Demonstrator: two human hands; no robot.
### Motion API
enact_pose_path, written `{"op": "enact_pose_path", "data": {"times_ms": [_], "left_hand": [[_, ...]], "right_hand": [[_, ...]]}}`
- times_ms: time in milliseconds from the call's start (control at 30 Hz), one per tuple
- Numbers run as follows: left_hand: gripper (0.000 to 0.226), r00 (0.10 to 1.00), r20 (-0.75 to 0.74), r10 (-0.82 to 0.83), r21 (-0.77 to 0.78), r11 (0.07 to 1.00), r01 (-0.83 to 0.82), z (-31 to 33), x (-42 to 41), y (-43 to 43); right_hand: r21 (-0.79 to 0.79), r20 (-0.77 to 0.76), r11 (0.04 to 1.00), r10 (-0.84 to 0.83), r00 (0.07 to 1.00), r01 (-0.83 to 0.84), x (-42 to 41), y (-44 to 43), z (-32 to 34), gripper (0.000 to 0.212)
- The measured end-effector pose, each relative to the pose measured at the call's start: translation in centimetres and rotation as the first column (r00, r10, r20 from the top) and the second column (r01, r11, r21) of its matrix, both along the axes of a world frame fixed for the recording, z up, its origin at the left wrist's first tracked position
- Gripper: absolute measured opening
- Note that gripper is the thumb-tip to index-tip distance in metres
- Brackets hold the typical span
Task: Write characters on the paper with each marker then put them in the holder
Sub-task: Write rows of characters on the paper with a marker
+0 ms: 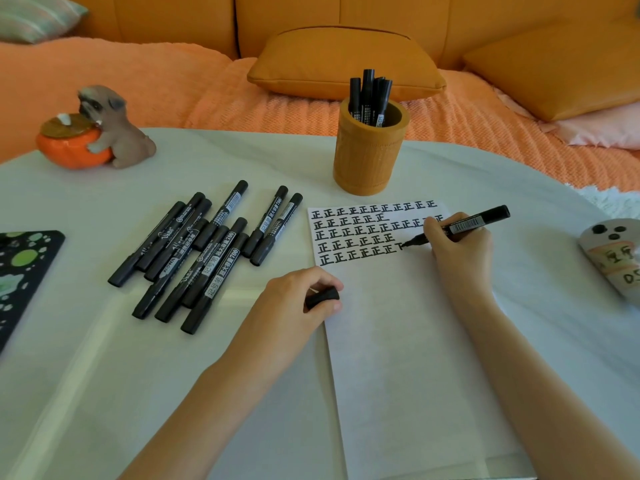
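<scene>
A white sheet of paper (408,341) lies on the white table, with several rows of black characters (360,233) across its top. My right hand (460,247) grips an uncapped black marker (460,226), its tip touching the paper at the end of the fifth row. My left hand (298,299) rests on the paper's left edge, closed around the black marker cap (322,296). Several capped black markers (204,251) lie loose on the table left of the paper. An orange cylindrical holder (369,157) stands just beyond the paper with several markers (370,97) upright inside.
A pug figurine hugging an orange pot (93,133) sits at the far left of the table. A black patterned object (20,271) lies at the left edge and a pale decorated object (613,251) at the right edge. An orange sofa with cushions (346,64) runs behind the table.
</scene>
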State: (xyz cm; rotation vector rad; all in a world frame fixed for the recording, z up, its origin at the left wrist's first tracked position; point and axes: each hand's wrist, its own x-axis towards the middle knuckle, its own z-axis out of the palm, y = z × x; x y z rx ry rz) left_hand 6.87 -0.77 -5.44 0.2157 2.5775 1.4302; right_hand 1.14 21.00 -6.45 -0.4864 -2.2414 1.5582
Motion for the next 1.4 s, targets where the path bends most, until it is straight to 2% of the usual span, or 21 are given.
{"op": "enact_pose_path", "data": {"times_ms": [400, 1033, 1400], "left_hand": [[0.016, 1.000, -0.004, -0.002, -0.005, 1.000, 0.002, -0.05, -0.05, 0.03], [0.016, 1.000, -0.012, -0.007, 0.003, 1.000, 0.007, -0.09, -0.07, 0.00], [0.017, 1.000, -0.013, -0.009, -0.012, 1.000, 0.009, -0.10, -0.11, 0.05]], "right_hand": [[0.024, 0.027, 0.999, 0.040, 0.999, -0.041, 0.14, -0.26, 0.12, 0.032], [0.015, -0.001, 0.999, 0.029, 1.000, -0.029, 0.23, -0.18, 0.31, 0.019], [0.058, -0.006, 0.998, 0.037, 0.999, -0.037, 0.21, -0.36, 0.28, 0.029]]}}
